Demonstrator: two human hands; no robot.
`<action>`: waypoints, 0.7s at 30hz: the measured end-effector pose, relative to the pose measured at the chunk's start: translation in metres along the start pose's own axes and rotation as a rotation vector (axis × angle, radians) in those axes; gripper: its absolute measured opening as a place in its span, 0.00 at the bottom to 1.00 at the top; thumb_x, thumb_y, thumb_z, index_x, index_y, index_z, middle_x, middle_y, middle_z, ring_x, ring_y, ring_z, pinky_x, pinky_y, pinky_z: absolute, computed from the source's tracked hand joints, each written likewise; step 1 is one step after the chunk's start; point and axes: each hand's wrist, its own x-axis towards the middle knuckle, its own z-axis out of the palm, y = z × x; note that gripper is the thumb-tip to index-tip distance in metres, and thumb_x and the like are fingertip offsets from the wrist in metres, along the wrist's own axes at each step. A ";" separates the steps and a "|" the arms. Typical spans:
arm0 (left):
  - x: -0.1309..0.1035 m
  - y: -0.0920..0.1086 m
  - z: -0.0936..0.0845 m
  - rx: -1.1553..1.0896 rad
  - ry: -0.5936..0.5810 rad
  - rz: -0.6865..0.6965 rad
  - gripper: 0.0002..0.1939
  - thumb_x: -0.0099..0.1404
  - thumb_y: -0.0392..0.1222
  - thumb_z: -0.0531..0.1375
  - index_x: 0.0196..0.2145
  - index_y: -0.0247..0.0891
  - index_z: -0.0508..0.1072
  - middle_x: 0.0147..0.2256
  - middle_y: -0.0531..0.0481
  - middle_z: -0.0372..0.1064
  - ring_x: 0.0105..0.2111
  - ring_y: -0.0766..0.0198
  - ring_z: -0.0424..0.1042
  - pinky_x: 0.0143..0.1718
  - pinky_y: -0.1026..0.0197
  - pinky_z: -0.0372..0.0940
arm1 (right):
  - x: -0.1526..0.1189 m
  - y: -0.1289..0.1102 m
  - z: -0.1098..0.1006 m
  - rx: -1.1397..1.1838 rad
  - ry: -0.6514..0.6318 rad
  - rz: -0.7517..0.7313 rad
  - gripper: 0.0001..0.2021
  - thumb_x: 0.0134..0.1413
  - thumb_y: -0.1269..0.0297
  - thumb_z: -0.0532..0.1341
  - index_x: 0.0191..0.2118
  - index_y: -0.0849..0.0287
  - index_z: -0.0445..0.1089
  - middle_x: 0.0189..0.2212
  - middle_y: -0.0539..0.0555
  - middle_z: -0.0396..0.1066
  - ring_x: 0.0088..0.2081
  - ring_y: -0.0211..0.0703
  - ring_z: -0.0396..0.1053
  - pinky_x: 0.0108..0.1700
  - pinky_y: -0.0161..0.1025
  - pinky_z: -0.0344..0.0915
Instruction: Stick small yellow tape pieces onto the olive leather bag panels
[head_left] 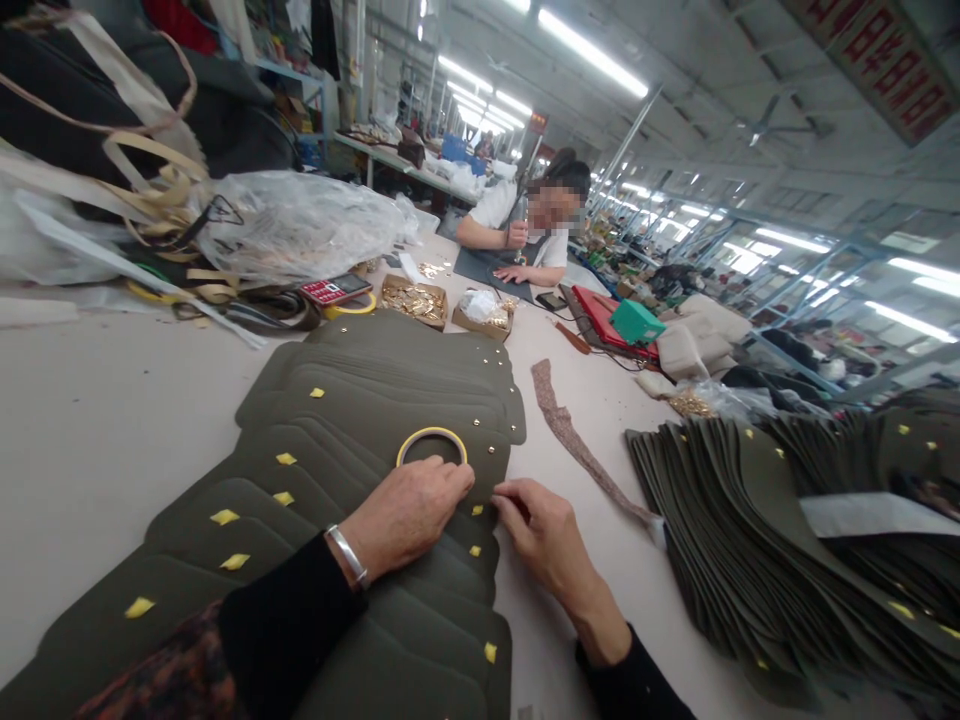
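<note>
My left hand (412, 510), with a silver bangle at the wrist, is closed over the near side of a roll of yellow tape (433, 433). Under it lie overlapping dark olive panels (360, 400), spread like a fan. Small yellow tape pieces (234, 562) stick to several of them, and small metal fittings show near their upper right edges. Just past the panels' right edge, the thumb and forefinger of my right hand (547, 535) pinch together. Whatever is between those fingertips is too small to make out.
At right stands a thick row of similar olive panels (705, 520). A brown strip (574, 440) lies between. Beyond are boxes of gold-coloured metal parts (414, 302), a calculator (335, 290), plastic bags (300, 225) and a green box (636, 322). A co-worker (517, 230) works across the table.
</note>
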 end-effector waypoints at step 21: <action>-0.005 -0.003 -0.005 -0.226 0.254 0.029 0.22 0.71 0.38 0.48 0.62 0.43 0.52 0.45 0.49 0.75 0.40 0.64 0.76 0.38 0.64 0.69 | 0.016 -0.019 0.004 0.118 -0.109 0.158 0.10 0.51 0.75 0.57 0.29 0.58 0.76 0.26 0.51 0.76 0.27 0.39 0.72 0.30 0.33 0.61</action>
